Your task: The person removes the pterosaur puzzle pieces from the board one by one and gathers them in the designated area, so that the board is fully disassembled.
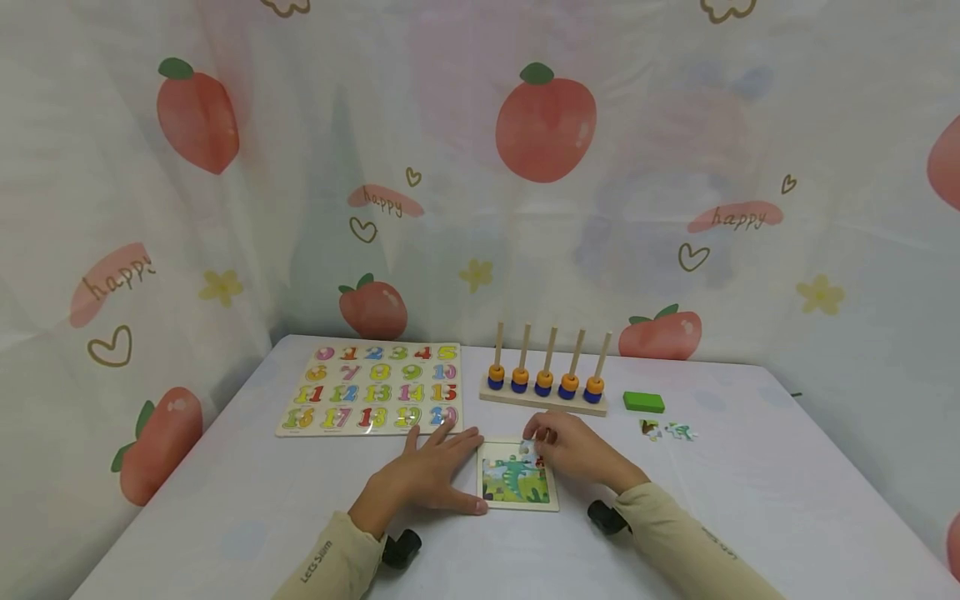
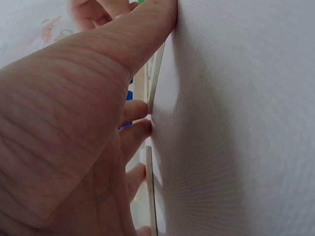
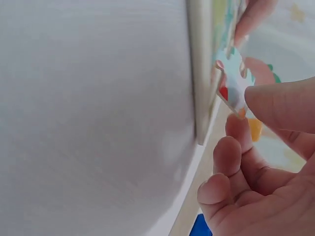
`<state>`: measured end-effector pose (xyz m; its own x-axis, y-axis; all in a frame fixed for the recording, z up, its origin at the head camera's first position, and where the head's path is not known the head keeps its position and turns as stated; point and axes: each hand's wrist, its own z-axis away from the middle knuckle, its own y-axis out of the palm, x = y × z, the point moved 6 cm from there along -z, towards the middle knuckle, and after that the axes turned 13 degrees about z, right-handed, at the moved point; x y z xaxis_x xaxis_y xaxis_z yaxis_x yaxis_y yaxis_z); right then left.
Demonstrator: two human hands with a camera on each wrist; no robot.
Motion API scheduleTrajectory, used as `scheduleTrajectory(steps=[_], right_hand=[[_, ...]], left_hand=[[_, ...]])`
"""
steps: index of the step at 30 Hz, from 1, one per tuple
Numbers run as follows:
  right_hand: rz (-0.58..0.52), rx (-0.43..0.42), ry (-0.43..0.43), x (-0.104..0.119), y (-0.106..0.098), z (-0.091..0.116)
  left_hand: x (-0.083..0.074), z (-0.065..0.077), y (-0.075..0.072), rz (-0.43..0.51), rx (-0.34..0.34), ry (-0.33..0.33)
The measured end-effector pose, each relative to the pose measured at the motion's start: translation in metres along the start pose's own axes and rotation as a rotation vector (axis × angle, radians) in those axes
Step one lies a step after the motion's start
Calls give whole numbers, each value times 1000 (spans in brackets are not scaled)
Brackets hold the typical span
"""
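A small wooden-framed jigsaw puzzle [image 1: 517, 506] with a green dinosaur picture lies at the middle of the table. My left hand [image 1: 431, 475] is spread flat at its left side, with the thumb at the lower left corner and the fingers near the upper left edge. Between thumb and fingers, my right hand [image 1: 573, 450] pinches a jigsaw piece [image 3: 237, 91] over the puzzle's upper right part. The piece is pale blue with some red and stands tilted in the right wrist view. The palm hides much of the puzzle in the left wrist view.
Behind the left hand lies a number board [image 1: 375, 406]. A peg stand [image 1: 543, 403] with orange and blue beads stands behind the puzzle. To the right are a green block [image 1: 643, 402] and two loose jigsaw pieces [image 1: 681, 431].
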<state>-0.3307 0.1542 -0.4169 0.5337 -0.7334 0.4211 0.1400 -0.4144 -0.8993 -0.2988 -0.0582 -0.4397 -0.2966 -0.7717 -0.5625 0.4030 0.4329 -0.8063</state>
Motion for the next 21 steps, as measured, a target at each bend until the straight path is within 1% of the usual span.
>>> scheduleTrajectory(steps=[5,8,11,14,18,21], right_hand=[[-27,0,-20,0,-4,1],[-21,-3,-9,-2,-4,2],[-16,-23,17,-5,-5,3],[-32,-45,57,-8,-8,3],[-69,-60,112,-13,-15,5],[-79,-85,131,-17,-22,7]], left_hand=[[2,0,0,5,0,-1],[3,0,0,5,1,2],[2,0,1,-1,2,6],[2,0,1,-5,1,5],[2,-1,1,-9,-2,1],[2,0,1,-11,-2,1]])
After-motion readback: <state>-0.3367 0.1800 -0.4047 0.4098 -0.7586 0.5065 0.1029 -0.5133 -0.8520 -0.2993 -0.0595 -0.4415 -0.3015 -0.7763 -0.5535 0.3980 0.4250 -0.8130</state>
